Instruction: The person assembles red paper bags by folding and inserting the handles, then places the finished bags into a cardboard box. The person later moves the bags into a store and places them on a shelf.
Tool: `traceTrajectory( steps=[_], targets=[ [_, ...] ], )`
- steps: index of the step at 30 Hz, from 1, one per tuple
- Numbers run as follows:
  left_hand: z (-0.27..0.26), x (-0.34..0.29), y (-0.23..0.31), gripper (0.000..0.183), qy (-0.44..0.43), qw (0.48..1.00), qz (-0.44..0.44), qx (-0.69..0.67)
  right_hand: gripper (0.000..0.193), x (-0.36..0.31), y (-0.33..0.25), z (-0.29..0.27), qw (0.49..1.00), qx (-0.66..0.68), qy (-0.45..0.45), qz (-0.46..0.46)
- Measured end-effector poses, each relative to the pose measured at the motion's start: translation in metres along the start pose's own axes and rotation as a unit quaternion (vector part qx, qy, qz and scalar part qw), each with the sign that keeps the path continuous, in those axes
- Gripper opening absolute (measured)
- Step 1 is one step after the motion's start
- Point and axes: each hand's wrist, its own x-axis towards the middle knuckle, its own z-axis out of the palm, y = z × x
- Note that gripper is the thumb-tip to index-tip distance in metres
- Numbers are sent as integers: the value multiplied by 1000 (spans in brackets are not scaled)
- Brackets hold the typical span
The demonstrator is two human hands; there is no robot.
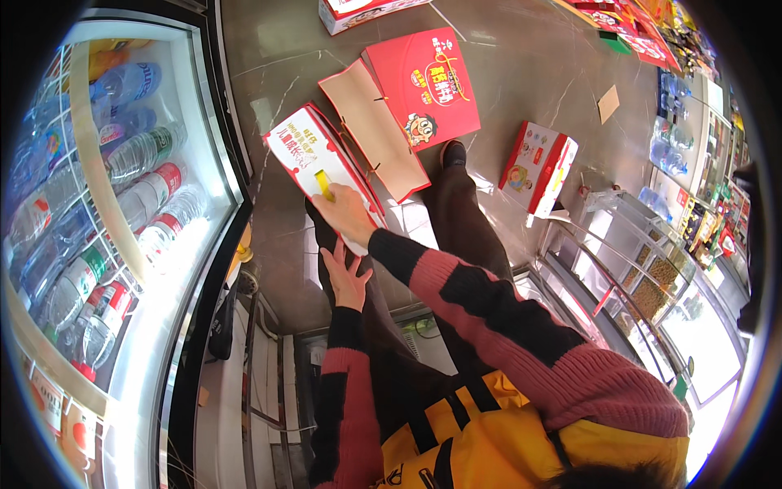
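My right hand (pixel 342 213) is closed over the top of a white and red carton (pixel 297 155), with a short yellow strip-like piece (pixel 323 182) sticking out from its fingers. Whether that piece is a tool or part of the carton I cannot tell. Fingers spread, my left hand (pixel 349 279) is at the carton's near end, below the right one. Beside the carton, on its right, lies an open red gift bag (pixel 430 88), its brown inside (pixel 379 134) showing and a yellow cord on its printed face.
A lit drinks fridge (pixel 114 179) with bottles on wire racks stands at the left. Another red and white carton (pixel 538 167) sits on the tiled floor at the right. One more carton (pixel 366 10) is at the top edge. Metal-framed racks (pixel 627 269) line the right side.
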Motion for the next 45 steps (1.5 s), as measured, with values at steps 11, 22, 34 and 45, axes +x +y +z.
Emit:
traceTrajectory(
  steps=[11, 22, 34, 45],
  targets=[
    [-48, 1, -5, 68, 83, 975, 19, 207, 42, 73, 83, 21, 991, -26, -108, 75],
    [8, 78, 56, 44, 79, 911, 215, 343, 14, 43, 131, -108, 988, 152, 7, -38],
    [70, 86, -23, 27, 21, 878, 252, 407, 29, 269, 310, -334, 958, -132, 250, 51],
    [95, 94, -76, 30, 31, 921, 193, 336, 42, 346, 323, -302, 880, 430, -107, 173]
  ],
)
